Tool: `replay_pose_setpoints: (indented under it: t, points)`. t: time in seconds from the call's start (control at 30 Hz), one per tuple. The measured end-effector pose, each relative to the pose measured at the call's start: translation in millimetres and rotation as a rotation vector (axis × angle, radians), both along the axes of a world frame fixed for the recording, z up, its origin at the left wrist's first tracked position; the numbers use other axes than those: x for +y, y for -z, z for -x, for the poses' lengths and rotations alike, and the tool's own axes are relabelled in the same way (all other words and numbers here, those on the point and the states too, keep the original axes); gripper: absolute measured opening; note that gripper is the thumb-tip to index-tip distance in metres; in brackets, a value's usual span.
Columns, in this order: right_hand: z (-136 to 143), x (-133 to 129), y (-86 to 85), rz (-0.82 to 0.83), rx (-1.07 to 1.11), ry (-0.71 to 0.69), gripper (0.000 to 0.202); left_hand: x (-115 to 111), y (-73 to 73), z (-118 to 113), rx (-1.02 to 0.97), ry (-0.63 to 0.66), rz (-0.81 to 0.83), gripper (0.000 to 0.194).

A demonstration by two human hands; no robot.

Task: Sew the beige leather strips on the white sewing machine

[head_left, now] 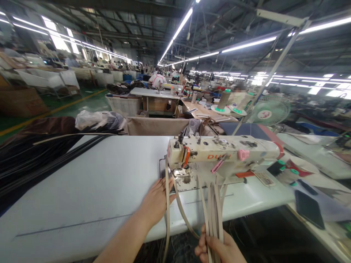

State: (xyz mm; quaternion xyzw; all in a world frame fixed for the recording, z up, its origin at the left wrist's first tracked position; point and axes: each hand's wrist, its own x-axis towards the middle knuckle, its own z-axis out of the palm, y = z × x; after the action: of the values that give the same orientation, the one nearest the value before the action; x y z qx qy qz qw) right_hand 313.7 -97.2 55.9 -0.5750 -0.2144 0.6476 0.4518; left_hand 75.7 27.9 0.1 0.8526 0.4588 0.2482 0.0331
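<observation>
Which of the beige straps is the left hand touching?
The lone beige strap hanging from the sewing machine's needle end, beside the left hand; the others are bunched in the right hand.

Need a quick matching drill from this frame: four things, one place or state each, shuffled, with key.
Things:
1. left hand
2. right hand
3. black strips
4. fan

Places or states:
A. behind the sewing machine, to the right
B. flat on the table beside the needle, on one beige strap
C. below the table edge, gripping a bundle of straps
D. piled along the table's left side

Pairs: 1-B, 2-C, 3-D, 4-A
</observation>
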Motion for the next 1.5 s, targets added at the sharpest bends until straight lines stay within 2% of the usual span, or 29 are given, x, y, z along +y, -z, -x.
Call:
replay_pose_setpoints:
  t: [0.13,0.23,0.47,0.8,0.93,1.07,1.33,1.5]
  points:
    - [-0.3,2.7,9.4,0.057,-0.018,-0.006,0.063,0.7,0.8,0.5,0.014,0.002,0.004,0.053]
    - [2.9,2.1,12.6,0.095,-0.050,-0.026,0.064,0.3,-1.1,0.3,0.032,-0.001,0.017,0.053]
    - [11.3,-0.2,3.0,0.090,-0.072,-0.045,0.065,-0.8,-7.6,-0.5,0.048,-0.005,0.024,0.053]
    - [11.4,-1.6,1.5,0.034,-0.029,-0.069,0.079,-2.1,-9.2,-1.0,0.045,-0.009,0.003,0.053]
    - [5.7,1.4,6.3,0.010,-0.029,-0.053,0.076,-1.5,-8.2,-0.8,0.054,-0.009,-0.002,0.053]
    - [5.9,2.2,14.6,0.043,-0.011,-0.097,0.083,-1.4,-6.9,-1.0,0.045,-0.004,-0.017,0.052]
    - [18.3,-5.2,17.4,0.026,-0.022,-0.096,0.063,-1.7,-9.9,-0.9,0.057,-0.018,0.013,0.053]
    - [20.2,-8.8,18.6,0.042,0.014,-0.144,0.073,-1.1,-8.8,-0.7,0.047,-0.007,0.017,0.053]
